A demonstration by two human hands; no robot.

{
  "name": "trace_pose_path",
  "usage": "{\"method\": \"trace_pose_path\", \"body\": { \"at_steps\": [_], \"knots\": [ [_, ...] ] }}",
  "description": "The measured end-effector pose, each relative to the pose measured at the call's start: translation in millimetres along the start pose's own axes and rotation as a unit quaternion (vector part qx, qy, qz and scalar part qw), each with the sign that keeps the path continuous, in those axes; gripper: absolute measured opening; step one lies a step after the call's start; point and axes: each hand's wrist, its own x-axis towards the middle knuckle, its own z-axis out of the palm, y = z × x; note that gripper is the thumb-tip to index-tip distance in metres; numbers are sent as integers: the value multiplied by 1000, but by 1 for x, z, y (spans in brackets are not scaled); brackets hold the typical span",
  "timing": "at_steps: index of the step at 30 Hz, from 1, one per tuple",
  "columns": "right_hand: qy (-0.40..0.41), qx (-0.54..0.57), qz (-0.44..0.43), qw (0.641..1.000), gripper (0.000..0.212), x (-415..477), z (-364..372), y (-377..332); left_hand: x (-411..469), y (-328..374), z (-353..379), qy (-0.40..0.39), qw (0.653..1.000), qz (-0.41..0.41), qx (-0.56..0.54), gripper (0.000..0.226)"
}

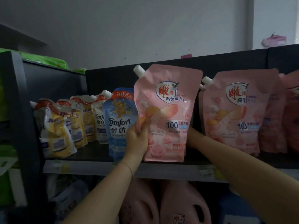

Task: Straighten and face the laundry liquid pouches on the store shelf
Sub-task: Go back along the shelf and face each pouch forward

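A pink laundry liquid pouch [168, 110] with a white spout stands upright at the shelf's front edge, label facing me. My left hand [138, 138] grips its lower left edge, thumb on the front. My right hand [194, 136] reaches behind its right edge, with the fingers hidden by the pouch. A second pink pouch [239, 113] stands to the right, more pink ones behind and beside it. To the left stands a blue Comfort pouch [119, 125], then a row of yellow pouches [56, 128] leaning at angles.
The dark shelf board [90, 152] ends in a pale price rail [77, 167]. A black upright [19, 110] bounds the bay on the left. Pink jugs [182, 202] stand on the shelf below. Green packs [48, 60] lie on top at the left.
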Motion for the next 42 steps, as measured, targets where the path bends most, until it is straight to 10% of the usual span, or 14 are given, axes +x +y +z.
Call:
{"method": "trace_pose_path", "body": {
  "at_steps": [14,20,23,30,42],
  "knots": [
    [144,-114,-42,982,17,-98,-43,-11,9,35,15,5,1000,13,0,32],
    [315,-268,-129,901,22,-121,-61,9,-9,32,45,30,997,10,63,30],
    [369,-344,-113,856,62,-120,-74,40,-15,24,54,45,997,19,55,32],
    [283,107,43,952,145,-113,-90,68,-7,16,53,83,995,14,56,50],
    [177,-66,59,980,145,-101,-42,31,-3,3,34,136,990,-34,17,42]
  ]
}}
